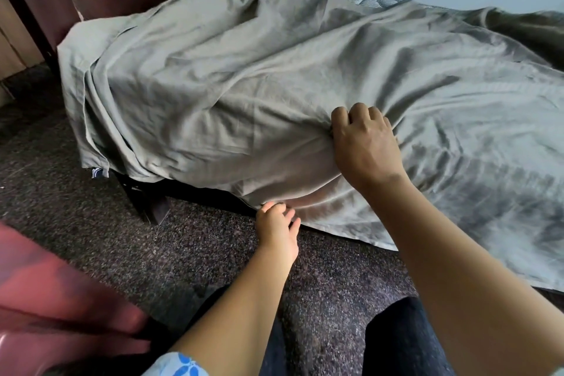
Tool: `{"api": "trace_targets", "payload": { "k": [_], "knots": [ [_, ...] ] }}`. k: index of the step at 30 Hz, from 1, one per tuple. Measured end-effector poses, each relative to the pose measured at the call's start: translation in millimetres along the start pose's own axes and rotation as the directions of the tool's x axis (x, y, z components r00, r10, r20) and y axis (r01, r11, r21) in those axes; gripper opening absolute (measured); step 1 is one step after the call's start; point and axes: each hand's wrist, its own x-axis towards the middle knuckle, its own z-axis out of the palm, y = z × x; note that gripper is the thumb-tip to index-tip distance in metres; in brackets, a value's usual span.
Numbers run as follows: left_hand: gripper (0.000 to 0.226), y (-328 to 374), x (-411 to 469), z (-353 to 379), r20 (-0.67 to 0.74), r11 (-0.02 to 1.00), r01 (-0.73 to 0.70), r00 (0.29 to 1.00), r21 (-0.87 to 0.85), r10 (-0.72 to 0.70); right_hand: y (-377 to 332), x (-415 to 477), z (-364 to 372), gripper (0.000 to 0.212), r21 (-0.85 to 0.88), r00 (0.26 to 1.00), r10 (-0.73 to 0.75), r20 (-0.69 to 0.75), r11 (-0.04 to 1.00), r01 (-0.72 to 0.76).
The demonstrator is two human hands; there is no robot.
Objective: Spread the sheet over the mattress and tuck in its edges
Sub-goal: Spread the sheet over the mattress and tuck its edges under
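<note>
Fingers of right hand (364, 143) clutch bunched sheet (244, 70); below them, left hand (279, 230), fingers loosely spread, sits at its hanging hem.

A wrinkled grey-green sheet (274, 70) is draped over the mattress (366, 0), whose quilted top is left bare only along the far edge. Near the bed's front edge the sheet is bunched and gripped by the right hand (366, 143), fingers curled into the cloth. The hanging hem at the front side is touched by the left hand (279, 229); whether it is pinched cannot be told. A dark bed frame (146, 195) is seen below the front left corner, on a speckled floor (91, 238).
</note>
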Motion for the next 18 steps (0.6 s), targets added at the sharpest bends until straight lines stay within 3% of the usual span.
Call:
{"api": "trace_targets", "payload": {
  "k": [5, 10, 13, 18],
  "knots": [
    [0.034, 3, 1, 1, -0.145, 0.996, 0.010, 0.989, -0.084, -0.022, 6, -8, 4, 0.005, 0.040, 0.998, 0.042, -0.051, 0.998, -0.040],
    [0.039, 6, 3, 4, -0.067, 0.976, 0.090, 0.992, -0.200, -0.106, 10, -24, 14, 0.014, 0.036, 0.971, 0.169, -0.172, 0.986, -0.166],
    [0.037, 5, 0, 5, -0.071, 0.972, 0.094, 0.991, -0.215, -0.112, 0, -19, 17, 0.009, 0.094, 0.933, 0.293, -0.209, 0.956, -0.279],
    [0.037, 12, 4, 5, -0.065, 0.962, 0.106, 0.990, -0.251, -0.126, -1, -8, 24, 0.011, 0.097, 0.913, 0.373, -0.164, 0.927, -0.362]
  ]
}}
